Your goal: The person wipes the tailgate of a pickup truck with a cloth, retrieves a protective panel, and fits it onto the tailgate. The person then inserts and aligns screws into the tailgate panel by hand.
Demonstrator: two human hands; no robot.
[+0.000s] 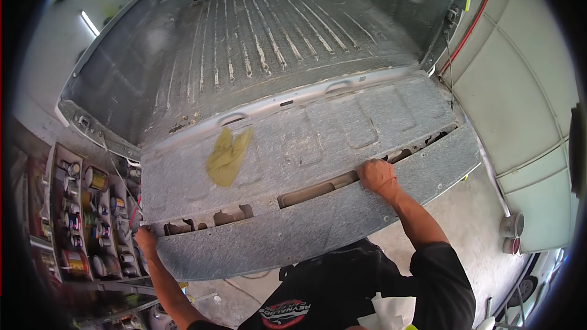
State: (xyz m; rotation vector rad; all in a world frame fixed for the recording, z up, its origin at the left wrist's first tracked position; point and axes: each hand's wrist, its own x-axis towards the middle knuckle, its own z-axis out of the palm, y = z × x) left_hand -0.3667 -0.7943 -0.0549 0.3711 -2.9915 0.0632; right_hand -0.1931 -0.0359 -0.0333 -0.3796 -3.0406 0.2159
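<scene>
A pickup's lowered tailgate (330, 123) lies in front of me, its rough grey surface worn and scratched. Along its near side runs a long grey tailgate panel (287, 232), with an uneven gap between the two where cut-outs in the metal show. My left hand (145, 239) grips the panel's left end, its fingers partly hidden. Curled over the panel's far edge, right of the middle, my right hand (377, 177) has its fingertips down in the gap. A yellow cloth (228, 157) rests on the tailgate, left of the middle.
Beyond the tailgate stretches the ribbed truck bed (244, 30). Shelves of paint cans (98, 226) stand close on the left. Tailgate cables hang at both sides, including the right cable (450, 73). A pale panelled wall (520, 98) is at the right, with cans (512, 226) near its foot.
</scene>
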